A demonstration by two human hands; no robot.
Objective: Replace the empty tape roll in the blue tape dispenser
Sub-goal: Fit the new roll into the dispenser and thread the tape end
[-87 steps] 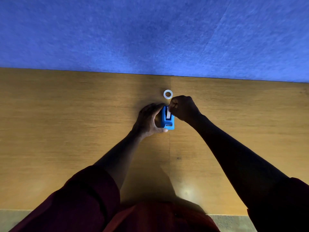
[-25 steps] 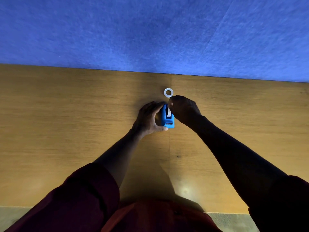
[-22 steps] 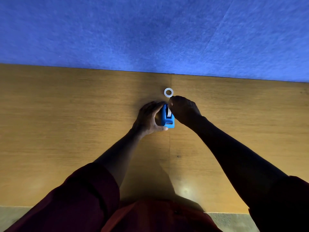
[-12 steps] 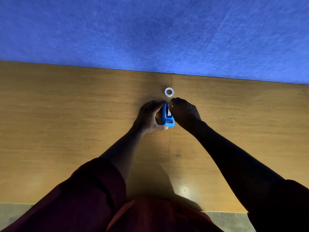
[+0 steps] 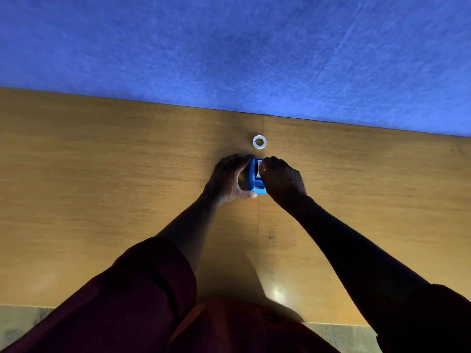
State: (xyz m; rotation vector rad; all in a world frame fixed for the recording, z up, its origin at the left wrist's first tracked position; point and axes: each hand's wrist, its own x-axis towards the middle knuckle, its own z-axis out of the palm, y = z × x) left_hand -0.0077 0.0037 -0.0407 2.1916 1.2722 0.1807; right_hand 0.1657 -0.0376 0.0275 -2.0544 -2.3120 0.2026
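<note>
Apparently unlabelled blue tape dispenser point(image 5: 255, 178)

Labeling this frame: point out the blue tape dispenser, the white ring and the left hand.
blue tape dispenser point(image 5: 255, 186): head view, on its blue top, near end.
white ring point(image 5: 259, 142): head view, on its rim.
left hand point(image 5: 227, 179): head view, on its back.

One camera sits on the person's head. It looks forward and down at the wooden table point(image 5: 102, 200), from above. The hands are mid-frame, the blue wall point(image 5: 229, 47) fills the top.
</note>
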